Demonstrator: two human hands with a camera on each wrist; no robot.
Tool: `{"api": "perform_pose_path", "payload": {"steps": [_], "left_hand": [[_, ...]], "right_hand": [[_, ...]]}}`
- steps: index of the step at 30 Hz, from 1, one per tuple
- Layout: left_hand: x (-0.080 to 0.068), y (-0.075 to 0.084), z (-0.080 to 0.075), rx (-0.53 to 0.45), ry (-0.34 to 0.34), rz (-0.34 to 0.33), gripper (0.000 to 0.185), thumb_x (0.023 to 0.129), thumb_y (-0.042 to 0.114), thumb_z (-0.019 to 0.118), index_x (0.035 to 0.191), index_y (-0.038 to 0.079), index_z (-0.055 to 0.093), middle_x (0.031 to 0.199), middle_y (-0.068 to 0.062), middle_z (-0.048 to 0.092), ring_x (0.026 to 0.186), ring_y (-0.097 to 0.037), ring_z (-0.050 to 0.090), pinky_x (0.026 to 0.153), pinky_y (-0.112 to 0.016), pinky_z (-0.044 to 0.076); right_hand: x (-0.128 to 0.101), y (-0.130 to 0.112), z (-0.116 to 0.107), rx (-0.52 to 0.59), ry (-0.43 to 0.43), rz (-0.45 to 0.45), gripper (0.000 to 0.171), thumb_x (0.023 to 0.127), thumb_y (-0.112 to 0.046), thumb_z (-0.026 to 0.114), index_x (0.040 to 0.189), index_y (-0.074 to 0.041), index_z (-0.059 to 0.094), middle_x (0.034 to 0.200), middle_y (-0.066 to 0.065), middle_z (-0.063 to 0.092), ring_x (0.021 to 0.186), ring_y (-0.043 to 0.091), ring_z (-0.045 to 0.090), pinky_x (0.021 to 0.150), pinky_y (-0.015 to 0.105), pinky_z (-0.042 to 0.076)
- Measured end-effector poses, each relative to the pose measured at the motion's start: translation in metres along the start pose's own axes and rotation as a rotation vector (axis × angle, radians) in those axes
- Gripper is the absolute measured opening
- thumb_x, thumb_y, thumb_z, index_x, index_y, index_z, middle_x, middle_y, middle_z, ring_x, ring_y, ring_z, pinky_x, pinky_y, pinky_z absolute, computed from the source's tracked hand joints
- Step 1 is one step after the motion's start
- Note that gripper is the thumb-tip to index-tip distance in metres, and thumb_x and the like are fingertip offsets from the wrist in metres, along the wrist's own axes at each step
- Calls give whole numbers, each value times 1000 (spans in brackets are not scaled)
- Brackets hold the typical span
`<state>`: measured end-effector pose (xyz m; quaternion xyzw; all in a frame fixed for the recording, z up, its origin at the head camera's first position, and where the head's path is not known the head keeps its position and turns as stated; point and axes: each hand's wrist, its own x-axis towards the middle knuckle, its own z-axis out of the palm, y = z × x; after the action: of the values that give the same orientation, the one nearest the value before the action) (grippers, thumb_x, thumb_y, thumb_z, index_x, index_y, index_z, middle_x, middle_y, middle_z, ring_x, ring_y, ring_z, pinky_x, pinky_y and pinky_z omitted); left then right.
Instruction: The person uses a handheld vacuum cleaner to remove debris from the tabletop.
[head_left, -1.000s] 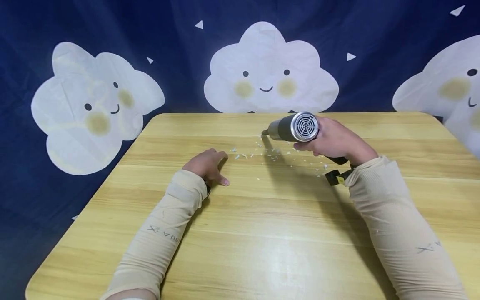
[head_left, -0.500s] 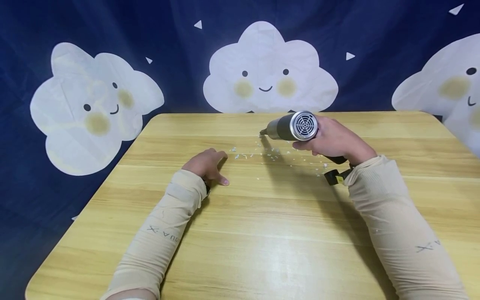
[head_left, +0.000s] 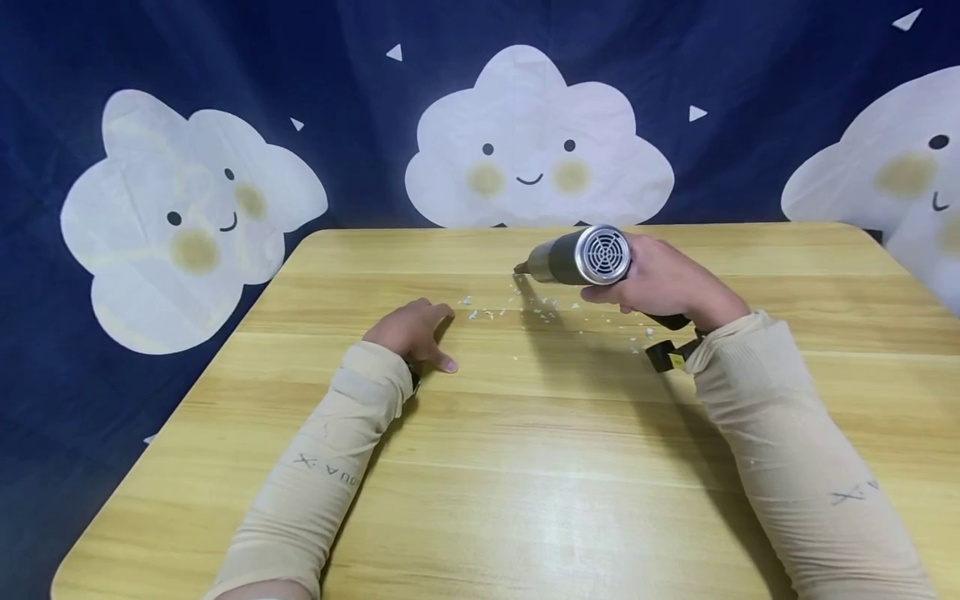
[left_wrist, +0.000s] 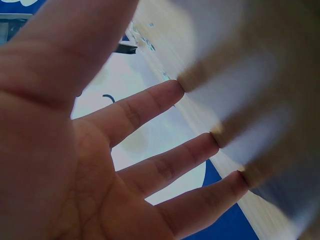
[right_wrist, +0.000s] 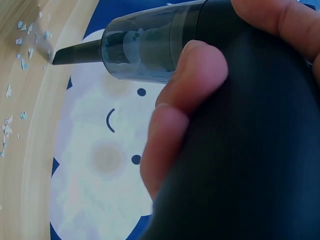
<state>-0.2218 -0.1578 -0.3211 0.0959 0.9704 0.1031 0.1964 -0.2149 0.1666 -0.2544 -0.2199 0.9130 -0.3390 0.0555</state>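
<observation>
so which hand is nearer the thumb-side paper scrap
Left. The left hand rests open on the table just left of that scrap; the right hand holds the handheld vacuum farther away.

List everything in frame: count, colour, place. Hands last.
handheld vacuum: one, grey-black with silver rear grille, held above table's far centre, nozzle pointing left at scraps
paper scraps: many, pale, scattered on table by nozzle
table: one, light wood
backdrop: one, navy with white smiling clouds, behind table
right hand: grips the vacuum's handle
left hand: fingers straight, fingertips resting on table left of scraps
sleeves: two, beige, on both forearms
</observation>
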Motion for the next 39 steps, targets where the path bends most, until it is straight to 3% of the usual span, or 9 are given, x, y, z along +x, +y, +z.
{"api": "perform_pose_path", "payload": {"steps": [18, 28, 39], "left_hand": [[1, -1, -1, 19, 17, 26, 91, 70, 41, 86, 145, 14, 43, 139, -16, 44, 126, -33, 45, 101, -48, 39], [1, 0, 2, 2, -1, 9, 91, 70, 41, 86, 146, 15, 43, 137, -15, 44, 124, -33, 46, 100, -48, 40], [-1, 0, 2, 8, 15, 12, 91, 70, 40, 86, 146, 15, 42, 135, -15, 45, 122, -32, 47, 100, -48, 41]], "right_hand": [[1, 1, -4, 10, 14, 5, 67, 82, -25, 79, 139, -13, 47, 99, 14, 65, 57, 25, 60, 64, 37, 48], [-1, 4, -3, 16, 13, 1, 69, 81, -21, 79, 142, -14, 47, 100, 13, 65, 57, 29, 60, 59, 37, 48], [-5, 2, -8, 63, 25, 30, 62, 81, -21, 79, 135, -10, 51, 88, 11, 65, 53, 23, 57, 53, 34, 48]]}}
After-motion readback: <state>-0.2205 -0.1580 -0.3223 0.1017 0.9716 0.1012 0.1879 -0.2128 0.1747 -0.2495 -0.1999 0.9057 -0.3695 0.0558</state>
